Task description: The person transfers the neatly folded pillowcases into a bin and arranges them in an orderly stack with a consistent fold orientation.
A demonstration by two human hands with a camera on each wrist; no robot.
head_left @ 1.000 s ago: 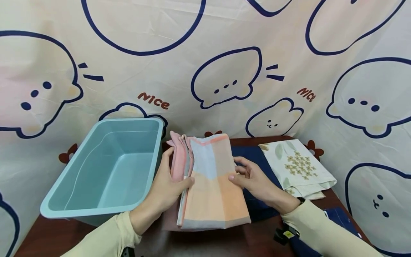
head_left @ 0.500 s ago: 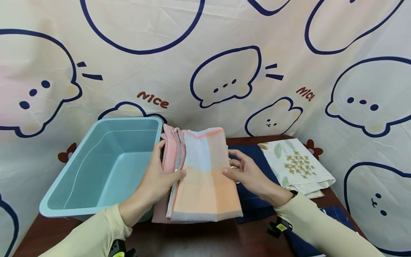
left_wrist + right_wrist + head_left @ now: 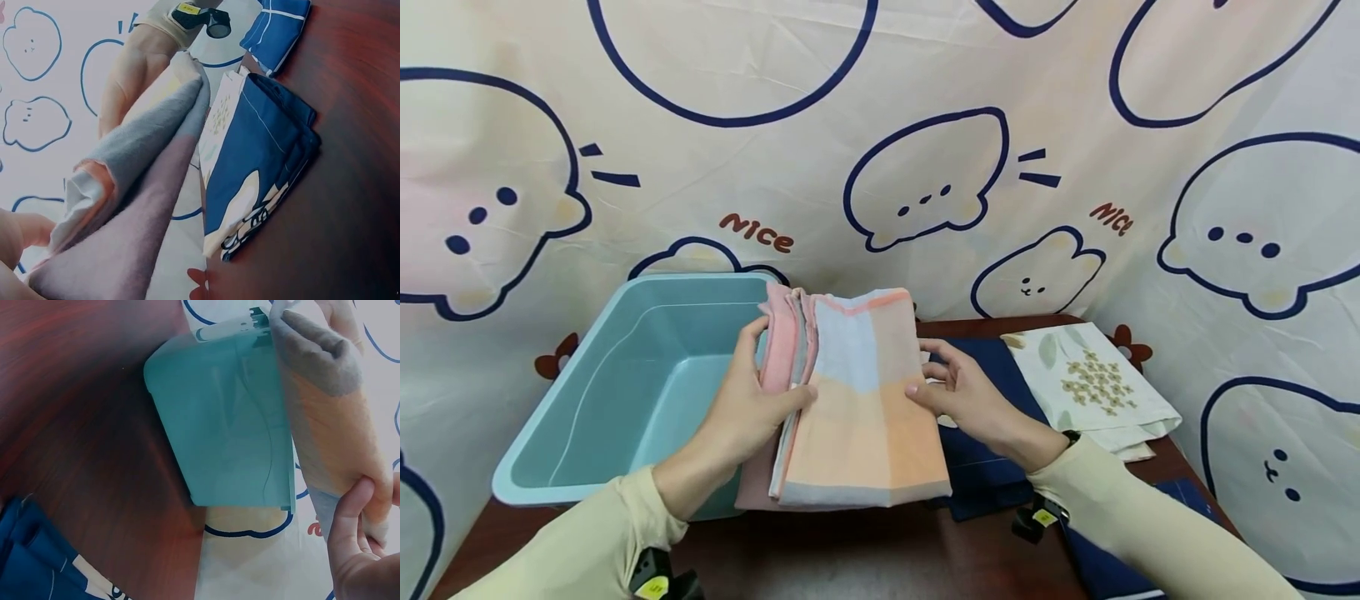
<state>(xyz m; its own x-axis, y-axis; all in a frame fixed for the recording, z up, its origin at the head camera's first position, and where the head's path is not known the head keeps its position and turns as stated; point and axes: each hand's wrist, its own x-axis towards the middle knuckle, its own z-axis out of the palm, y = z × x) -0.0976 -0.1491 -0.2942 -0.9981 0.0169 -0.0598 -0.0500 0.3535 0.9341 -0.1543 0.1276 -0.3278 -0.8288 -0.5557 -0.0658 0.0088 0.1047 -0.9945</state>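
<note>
A folded cloth [image 3: 865, 400] in orange, light blue and grey checks, with pink layers along its left side, is held up between both hands. My left hand [image 3: 748, 412] grips its left edge, thumb on the front and fingers behind the pink layers. My right hand [image 3: 970, 396] pinches the right edge, thumb in front. In the left wrist view the bundle's grey and mauve folded end [image 3: 144, 150] hangs off the table. The right wrist view shows the thumb [image 3: 351, 509] pressed on the orange side. The fingers behind the cloth are mostly hidden.
A blue-green plastic tub [image 3: 565, 492] stands at the left, its right rim behind the left hand. On the dark red-brown table [image 3: 850, 558] lie a folded navy cloth [image 3: 985, 467], a white flowered cloth [image 3: 1097, 383] and another navy cloth [image 3: 1105, 558] at the front right.
Both hands have carried the checked cloth to the left and slightly up, so it now overlaps the tub's right rim. The grip looks the same.
</note>
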